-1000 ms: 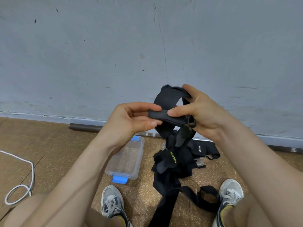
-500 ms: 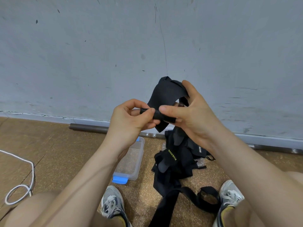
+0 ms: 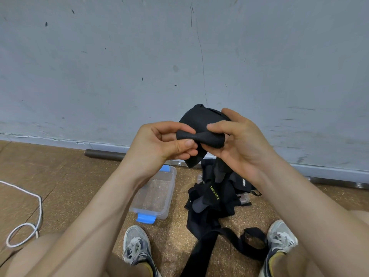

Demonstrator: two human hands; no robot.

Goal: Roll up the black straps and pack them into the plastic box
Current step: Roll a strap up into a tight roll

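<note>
Since half a second ago the thin twist of strap (image 3: 206, 139) between the hands has grown into a fatter roll, and the loose flap above it has spread wider. The strap is matte black webbing with a fine pebbled weave; its rolled end forms a short soft cylinder pinched in at the middle, and the free part fans up behind the fingers as a rounded flap and hangs as a point below them.

The left hand (image 3: 157, 144) pinches the roll's left end between the thumb and curled fingers, with the back of the hand to the camera. The right hand (image 3: 241, 142) grips the right end, with the forefinger laid along the top and the palm cupped round the far side. Both forearms reach forward at chest height and meet at the roll.

Below the grip and slightly left, a clear plastic box (image 3: 151, 213) with blue clips sits on the speckled brown floor (image 3: 69, 176). Directly below the grip lies a pile of straps (image 3: 215, 196), limp black bands, one with yellow lettering. A white cord (image 3: 41, 204) loops far left of the hands. A grey shoe (image 3: 136, 246) shows under each forearm.
</note>
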